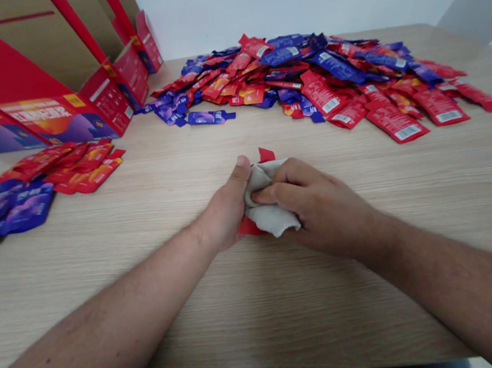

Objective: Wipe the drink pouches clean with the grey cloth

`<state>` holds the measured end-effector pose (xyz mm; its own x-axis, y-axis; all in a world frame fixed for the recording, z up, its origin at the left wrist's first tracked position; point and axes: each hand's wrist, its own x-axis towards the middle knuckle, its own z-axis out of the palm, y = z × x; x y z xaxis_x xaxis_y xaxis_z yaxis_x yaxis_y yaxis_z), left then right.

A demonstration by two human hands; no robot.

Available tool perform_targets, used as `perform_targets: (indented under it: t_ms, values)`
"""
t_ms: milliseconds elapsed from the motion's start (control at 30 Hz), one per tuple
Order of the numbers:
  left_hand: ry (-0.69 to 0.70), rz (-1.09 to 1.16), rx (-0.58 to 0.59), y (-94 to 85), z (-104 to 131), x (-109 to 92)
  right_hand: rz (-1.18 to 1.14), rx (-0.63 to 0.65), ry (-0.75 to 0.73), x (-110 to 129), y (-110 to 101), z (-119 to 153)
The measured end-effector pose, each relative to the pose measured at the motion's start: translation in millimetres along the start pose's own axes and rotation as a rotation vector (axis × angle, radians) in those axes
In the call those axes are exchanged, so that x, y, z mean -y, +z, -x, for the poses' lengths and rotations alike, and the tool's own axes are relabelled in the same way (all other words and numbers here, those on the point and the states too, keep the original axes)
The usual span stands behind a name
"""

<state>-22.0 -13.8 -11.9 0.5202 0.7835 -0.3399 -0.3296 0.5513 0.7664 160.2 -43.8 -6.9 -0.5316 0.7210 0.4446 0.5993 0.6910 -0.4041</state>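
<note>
In the head view, my left hand holds a red packet near the middle of the table, its thumb up along the packet's side. Only the packet's top tip and lower corner show. A light grey cloth lies over the packet, covering most of it. My right hand grips the cloth with bent fingers and presses it against the packet. Both hands are close together, just above the tabletop.
A large heap of red and blue packets spreads along the table's back. At the left lie smaller groups of red packets and blue packets. Open red cardboard boxes stand behind them. The wooden table ends near my lap.
</note>
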Motion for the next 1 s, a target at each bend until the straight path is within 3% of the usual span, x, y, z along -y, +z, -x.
perform_targets:
  t_ms: [133,267,333,433,500,600,767,900,1000]
  values:
    - [-0.041,0.014,-0.006,1.7,0.4,-2.0,0.049,-0.070,0.060,0.8,-0.3,-0.1]
    - [-0.052,0.049,-0.007,0.9,-0.1,-1.7,0.004,0.054,-0.059,3.7,-1.0,0.7]
    - [-0.047,0.063,-0.009,1.7,-1.0,-1.5,0.019,0.037,-0.031,2.8,-1.2,0.7]
    - [0.010,0.102,-0.083,5.2,-2.1,-2.7,0.063,-0.048,0.041,0.2,-0.1,0.3]
    - [0.000,0.118,-0.118,7.9,-2.1,-4.2,0.050,-0.017,0.003,0.6,1.5,0.6]
    - [-0.052,0.125,-0.095,9.4,-2.5,-5.7,0.022,0.068,-0.061,2.0,3.3,1.3]
    - [-0.004,0.148,-0.126,6.2,-4.5,-4.9,0.061,0.000,0.017,2.3,3.1,1.5]
    - [-0.060,0.150,-0.098,7.2,-3.1,-6.7,0.000,0.130,-0.048,5.5,4.2,2.6]
    - [-0.032,0.180,-0.060,8.4,-2.7,-8.7,0.034,0.061,0.000,1.6,4.1,2.3]
